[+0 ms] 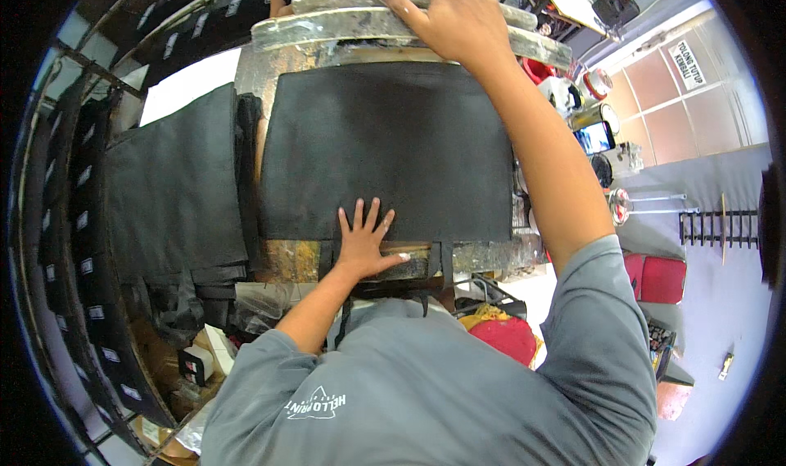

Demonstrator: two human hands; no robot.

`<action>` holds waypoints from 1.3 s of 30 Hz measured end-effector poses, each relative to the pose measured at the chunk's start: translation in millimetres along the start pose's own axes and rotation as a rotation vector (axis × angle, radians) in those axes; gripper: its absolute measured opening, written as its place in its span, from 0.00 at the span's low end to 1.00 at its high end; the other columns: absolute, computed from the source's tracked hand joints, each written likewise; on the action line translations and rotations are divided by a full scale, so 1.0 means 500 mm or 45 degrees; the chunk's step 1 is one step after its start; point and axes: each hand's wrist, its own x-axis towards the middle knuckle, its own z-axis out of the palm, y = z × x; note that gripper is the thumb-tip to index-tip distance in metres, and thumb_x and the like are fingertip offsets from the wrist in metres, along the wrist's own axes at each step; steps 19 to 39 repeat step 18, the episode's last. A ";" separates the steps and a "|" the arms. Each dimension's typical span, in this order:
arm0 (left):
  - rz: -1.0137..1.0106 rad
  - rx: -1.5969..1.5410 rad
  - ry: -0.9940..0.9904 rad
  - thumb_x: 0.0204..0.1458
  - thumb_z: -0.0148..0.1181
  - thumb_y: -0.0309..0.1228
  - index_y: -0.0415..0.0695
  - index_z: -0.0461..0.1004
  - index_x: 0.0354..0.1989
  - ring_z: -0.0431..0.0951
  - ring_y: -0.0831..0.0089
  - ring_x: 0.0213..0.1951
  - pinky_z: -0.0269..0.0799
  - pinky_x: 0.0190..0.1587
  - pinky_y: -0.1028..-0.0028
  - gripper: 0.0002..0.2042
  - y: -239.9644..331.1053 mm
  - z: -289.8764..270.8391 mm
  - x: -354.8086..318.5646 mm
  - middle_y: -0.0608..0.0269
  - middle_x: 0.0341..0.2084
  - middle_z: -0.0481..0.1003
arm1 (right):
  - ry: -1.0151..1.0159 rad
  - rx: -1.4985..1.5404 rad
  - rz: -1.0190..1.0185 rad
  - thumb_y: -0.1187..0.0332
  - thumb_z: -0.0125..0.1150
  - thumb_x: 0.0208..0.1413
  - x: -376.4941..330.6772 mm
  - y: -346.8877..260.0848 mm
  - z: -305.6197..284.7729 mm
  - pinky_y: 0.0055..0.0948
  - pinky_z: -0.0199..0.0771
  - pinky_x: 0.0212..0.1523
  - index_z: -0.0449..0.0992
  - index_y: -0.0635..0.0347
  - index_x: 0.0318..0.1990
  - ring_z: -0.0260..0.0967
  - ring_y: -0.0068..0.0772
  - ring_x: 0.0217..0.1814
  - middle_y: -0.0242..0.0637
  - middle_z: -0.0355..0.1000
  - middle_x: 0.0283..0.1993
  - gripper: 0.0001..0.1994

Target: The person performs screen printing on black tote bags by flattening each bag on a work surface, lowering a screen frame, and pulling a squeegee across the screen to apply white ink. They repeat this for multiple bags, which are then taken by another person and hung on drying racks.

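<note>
A black fabric tote bag lies flat and smooth on a stained work board, its straps hanging toward me. My left hand rests on the bag's near edge, fingers spread and palm down, holding nothing. At the far side my right hand grips the edge of a raised, paint-smeared screen-printing frame. The frame is seen nearly edge-on, so its mesh is hidden. Part of my right hand's fingers is out of sight behind the frame.
A stack of black bags lies left of the board, beside a white sheet. Racks of black pieces curve along the left. Cans, a lit phone and containers crowd the right. A red chair stands farther right.
</note>
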 end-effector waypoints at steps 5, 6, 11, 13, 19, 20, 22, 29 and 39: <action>-0.028 0.024 0.054 0.50 0.48 0.82 0.58 0.47 0.84 0.28 0.37 0.82 0.17 0.74 0.26 0.58 0.002 0.063 -0.004 0.50 0.84 0.34 | 0.104 -0.041 -0.060 0.32 0.49 0.68 -0.015 0.005 0.021 0.54 0.74 0.49 0.85 0.63 0.38 0.80 0.56 0.45 0.51 0.82 0.38 0.37; -0.035 0.021 0.045 0.48 0.49 0.83 0.58 0.46 0.85 0.29 0.37 0.82 0.18 0.74 0.26 0.59 0.006 0.065 -0.003 0.49 0.84 0.34 | 0.102 -0.058 -0.060 0.32 0.49 0.68 -0.016 0.005 0.023 0.53 0.74 0.50 0.84 0.63 0.38 0.79 0.56 0.46 0.51 0.82 0.38 0.37; -0.055 -0.029 -0.047 0.48 0.51 0.82 0.57 0.50 0.84 0.35 0.38 0.82 0.22 0.75 0.26 0.59 0.023 0.022 0.006 0.47 0.83 0.39 | 0.095 -0.054 -0.050 0.32 0.50 0.67 -0.021 0.004 0.022 0.54 0.74 0.49 0.83 0.61 0.38 0.80 0.55 0.45 0.50 0.82 0.38 0.35; -0.122 -0.191 -0.061 0.49 0.54 0.80 0.54 0.51 0.83 0.42 0.37 0.81 0.28 0.76 0.28 0.59 0.029 -0.025 0.012 0.42 0.82 0.46 | 0.117 -0.049 -0.057 0.32 0.50 0.67 -0.032 0.001 0.024 0.54 0.74 0.49 0.83 0.61 0.38 0.80 0.55 0.45 0.50 0.82 0.37 0.35; 0.175 -2.375 0.522 0.57 0.73 0.55 0.46 0.35 0.84 0.65 0.47 0.75 0.54 0.78 0.51 0.59 -0.047 -0.262 0.111 0.37 0.76 0.60 | 0.093 -0.071 -0.054 0.30 0.52 0.65 -0.077 -0.003 0.045 0.55 0.72 0.53 0.82 0.60 0.42 0.79 0.54 0.49 0.52 0.81 0.43 0.36; 0.175 -2.375 0.522 0.57 0.73 0.55 0.46 0.35 0.84 0.65 0.47 0.75 0.54 0.78 0.51 0.59 -0.047 -0.262 0.111 0.37 0.76 0.60 | 0.093 -0.071 -0.054 0.30 0.52 0.65 -0.077 -0.003 0.045 0.55 0.72 0.53 0.82 0.60 0.42 0.79 0.54 0.49 0.52 0.81 0.43 0.36; 0.175 -2.375 0.522 0.57 0.73 0.55 0.46 0.35 0.84 0.65 0.47 0.75 0.54 0.78 0.51 0.59 -0.047 -0.262 0.111 0.37 0.76 0.60 | 0.093 -0.071 -0.054 0.30 0.52 0.65 -0.077 -0.003 0.045 0.55 0.72 0.53 0.82 0.60 0.42 0.79 0.54 0.49 0.52 0.81 0.43 0.36; 0.175 -2.375 0.522 0.57 0.73 0.55 0.46 0.35 0.84 0.65 0.47 0.75 0.54 0.78 0.51 0.59 -0.047 -0.262 0.111 0.37 0.76 0.60 | 0.093 -0.071 -0.054 0.30 0.52 0.65 -0.077 -0.003 0.045 0.55 0.72 0.53 0.82 0.60 0.42 0.79 0.54 0.49 0.52 0.81 0.43 0.36; 0.175 -2.375 0.522 0.57 0.73 0.55 0.46 0.35 0.84 0.65 0.47 0.75 0.54 0.78 0.51 0.59 -0.047 -0.262 0.111 0.37 0.76 0.60 | 0.093 -0.071 -0.054 0.30 0.52 0.65 -0.077 -0.003 0.045 0.55 0.72 0.53 0.82 0.60 0.42 0.79 0.54 0.49 0.52 0.81 0.43 0.36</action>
